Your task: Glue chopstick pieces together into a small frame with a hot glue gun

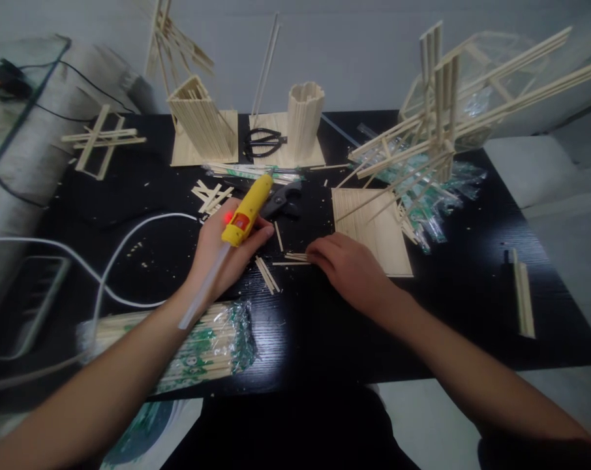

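My left hand (pixel 222 251) is closed around a yellow hot glue gun (pixel 246 210) with a red light, its clear glue stick trailing back over my wrist. The gun's nozzle points up and away toward a black tool (pixel 282 199). My right hand (pixel 347 264) lies knuckles up on the black table (pixel 325 326), fingertips pinching short wooden sticks (pixel 295 258). More loose sticks (pixel 267 274) lie between the two hands. A flat square panel of glued sticks (pixel 374 228) sits just beyond my right hand.
A wrapped bundle of chopsticks (pixel 212 346) lies near the front edge. At the back stand two stick-built containers (pixel 202 121), (pixel 305 117), with black scissors (pixel 263 142) between them. A large stick framework (pixel 442 111) rises at right. A white cord (pixel 129 241) loops at left.
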{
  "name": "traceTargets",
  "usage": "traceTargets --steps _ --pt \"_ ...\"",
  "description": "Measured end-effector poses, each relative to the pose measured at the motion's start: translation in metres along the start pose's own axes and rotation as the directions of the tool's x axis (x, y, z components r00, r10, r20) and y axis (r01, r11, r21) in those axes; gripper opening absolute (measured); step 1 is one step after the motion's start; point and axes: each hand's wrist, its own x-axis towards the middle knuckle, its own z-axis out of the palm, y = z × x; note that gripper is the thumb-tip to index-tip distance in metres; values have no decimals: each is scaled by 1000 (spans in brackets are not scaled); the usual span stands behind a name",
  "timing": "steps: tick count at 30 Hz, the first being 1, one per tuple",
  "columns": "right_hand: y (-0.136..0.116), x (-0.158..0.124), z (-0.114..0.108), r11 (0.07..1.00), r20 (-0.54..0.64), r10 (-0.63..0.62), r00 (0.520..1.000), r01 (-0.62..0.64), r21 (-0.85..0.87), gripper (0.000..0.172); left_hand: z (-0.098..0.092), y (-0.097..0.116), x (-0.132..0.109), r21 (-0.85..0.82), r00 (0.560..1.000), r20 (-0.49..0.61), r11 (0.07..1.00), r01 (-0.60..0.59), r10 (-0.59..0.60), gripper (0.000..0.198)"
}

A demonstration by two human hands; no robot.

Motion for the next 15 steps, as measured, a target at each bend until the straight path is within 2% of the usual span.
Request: traceTargets --steps 9,15 --pt "-8 -3 -4 999 98 18 995 -13 -50 15 1 -2 0 18 1000 -16 1000 -11 11 19" --pt "-5 -4 -1 999 105 21 994 -16 -50 15 1 0 0 60 1000 -2 998 -27 28 16"
